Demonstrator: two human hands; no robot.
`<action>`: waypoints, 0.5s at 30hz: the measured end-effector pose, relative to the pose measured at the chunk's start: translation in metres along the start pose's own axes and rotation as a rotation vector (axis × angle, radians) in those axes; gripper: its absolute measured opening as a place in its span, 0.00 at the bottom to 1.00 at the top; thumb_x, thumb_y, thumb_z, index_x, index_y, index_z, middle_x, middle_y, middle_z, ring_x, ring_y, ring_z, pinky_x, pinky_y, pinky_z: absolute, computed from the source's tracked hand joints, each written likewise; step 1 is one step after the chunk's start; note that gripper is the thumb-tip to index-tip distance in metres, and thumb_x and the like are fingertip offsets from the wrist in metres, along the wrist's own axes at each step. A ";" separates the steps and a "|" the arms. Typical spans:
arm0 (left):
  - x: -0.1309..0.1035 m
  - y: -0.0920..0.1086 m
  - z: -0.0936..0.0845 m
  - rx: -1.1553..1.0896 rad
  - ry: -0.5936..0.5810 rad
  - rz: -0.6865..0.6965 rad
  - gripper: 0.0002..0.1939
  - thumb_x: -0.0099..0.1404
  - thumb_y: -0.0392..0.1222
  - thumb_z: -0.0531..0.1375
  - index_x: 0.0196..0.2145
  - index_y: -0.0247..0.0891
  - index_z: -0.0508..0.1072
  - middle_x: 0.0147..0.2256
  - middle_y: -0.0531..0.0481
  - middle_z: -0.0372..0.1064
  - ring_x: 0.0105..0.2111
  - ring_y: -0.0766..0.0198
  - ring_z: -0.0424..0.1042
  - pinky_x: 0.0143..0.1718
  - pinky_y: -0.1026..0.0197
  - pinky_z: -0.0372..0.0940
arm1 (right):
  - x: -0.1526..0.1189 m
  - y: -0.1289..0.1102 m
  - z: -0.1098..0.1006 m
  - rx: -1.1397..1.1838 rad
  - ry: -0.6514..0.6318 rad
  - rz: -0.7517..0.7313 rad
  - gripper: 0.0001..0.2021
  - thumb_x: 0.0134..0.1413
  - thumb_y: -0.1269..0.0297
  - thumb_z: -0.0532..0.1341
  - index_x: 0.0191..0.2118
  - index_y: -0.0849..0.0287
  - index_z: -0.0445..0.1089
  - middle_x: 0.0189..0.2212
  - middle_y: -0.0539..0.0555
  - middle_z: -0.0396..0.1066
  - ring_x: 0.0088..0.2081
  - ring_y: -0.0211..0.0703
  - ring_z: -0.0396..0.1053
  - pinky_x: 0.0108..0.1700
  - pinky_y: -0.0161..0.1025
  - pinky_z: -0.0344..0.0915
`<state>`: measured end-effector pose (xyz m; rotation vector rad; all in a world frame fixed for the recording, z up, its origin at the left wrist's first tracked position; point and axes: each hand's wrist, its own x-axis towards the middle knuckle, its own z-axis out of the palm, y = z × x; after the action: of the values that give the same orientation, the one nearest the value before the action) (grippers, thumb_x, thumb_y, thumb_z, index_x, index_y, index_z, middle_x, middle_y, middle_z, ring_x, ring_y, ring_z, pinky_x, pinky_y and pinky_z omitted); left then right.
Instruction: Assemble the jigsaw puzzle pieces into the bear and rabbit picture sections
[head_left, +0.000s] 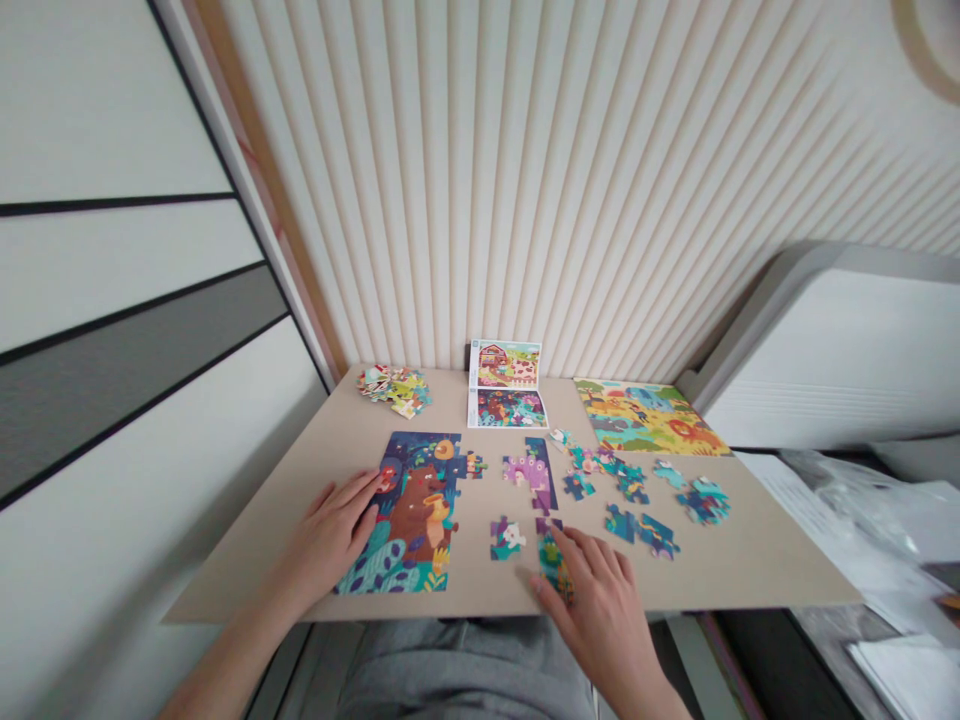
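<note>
My left hand (341, 532) lies flat with its fingers stretched out, fingertips on the left edge of a joined jigsaw section (420, 515) that shows a brown bear. My right hand (600, 590) is by the table's front edge. Its thumb and fingers are about a short strip of joined puzzle pieces (550, 560), partly hidden under the hand. Just above this strip is a purple and dark-blue joined section (536, 472). Between the two hands sits a loose puzzle piece (508, 539) with a white animal figure. A small piece juts from the bear section's right side.
Several loose puzzle pieces (630, 480) are scattered on the right of the table (300, 480). A pile of other pieces (395, 389) is at the back left. An open picture leaflet (508, 385) stands against the ribbed wall. A yellow animal puzzle (649, 417) lies back right.
</note>
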<state>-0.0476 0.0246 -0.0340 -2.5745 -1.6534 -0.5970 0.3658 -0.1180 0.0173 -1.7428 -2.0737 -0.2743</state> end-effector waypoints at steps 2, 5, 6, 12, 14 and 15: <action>0.000 0.001 0.002 0.006 0.005 -0.003 0.26 0.79 0.51 0.48 0.68 0.42 0.70 0.69 0.44 0.67 0.68 0.51 0.68 0.72 0.40 0.57 | -0.015 -0.009 0.000 -0.035 0.007 -0.029 0.29 0.68 0.41 0.63 0.67 0.49 0.69 0.61 0.61 0.74 0.58 0.62 0.73 0.55 0.56 0.68; 0.000 0.001 0.001 0.009 0.017 0.001 0.26 0.80 0.50 0.48 0.68 0.43 0.70 0.69 0.45 0.67 0.68 0.52 0.68 0.72 0.41 0.58 | -0.028 -0.010 0.005 -0.080 0.006 -0.094 0.32 0.66 0.41 0.65 0.69 0.49 0.67 0.66 0.61 0.70 0.60 0.65 0.71 0.58 0.59 0.65; 0.000 0.002 0.001 0.009 0.022 0.006 0.26 0.80 0.51 0.48 0.68 0.43 0.70 0.69 0.45 0.67 0.68 0.52 0.68 0.72 0.42 0.58 | -0.031 -0.008 0.007 -0.087 0.003 -0.109 0.33 0.66 0.42 0.65 0.70 0.49 0.66 0.67 0.61 0.69 0.61 0.65 0.70 0.59 0.59 0.64; 0.002 0.000 -0.002 0.002 0.088 0.034 0.26 0.79 0.50 0.51 0.69 0.41 0.68 0.67 0.43 0.70 0.65 0.52 0.71 0.69 0.43 0.63 | -0.037 0.005 0.007 -0.056 -0.028 -0.135 0.29 0.70 0.54 0.64 0.72 0.47 0.63 0.68 0.58 0.69 0.64 0.61 0.69 0.63 0.58 0.61; 0.003 -0.001 -0.005 0.001 0.125 0.040 0.26 0.79 0.49 0.52 0.68 0.40 0.68 0.66 0.41 0.70 0.64 0.50 0.72 0.67 0.43 0.65 | -0.037 0.009 0.003 -0.007 -0.055 -0.136 0.30 0.69 0.53 0.65 0.73 0.47 0.62 0.69 0.57 0.68 0.65 0.60 0.69 0.64 0.57 0.61; 0.003 0.001 -0.007 0.002 0.145 0.040 0.25 0.79 0.48 0.52 0.68 0.39 0.68 0.65 0.40 0.70 0.64 0.49 0.71 0.67 0.42 0.65 | -0.037 0.011 0.000 0.021 -0.072 -0.137 0.32 0.69 0.52 0.65 0.73 0.46 0.62 0.69 0.57 0.67 0.65 0.61 0.68 0.65 0.57 0.62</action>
<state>-0.0481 0.0254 -0.0261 -2.4898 -1.5532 -0.7592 0.3814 -0.1485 -0.0002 -1.6236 -2.2430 -0.2321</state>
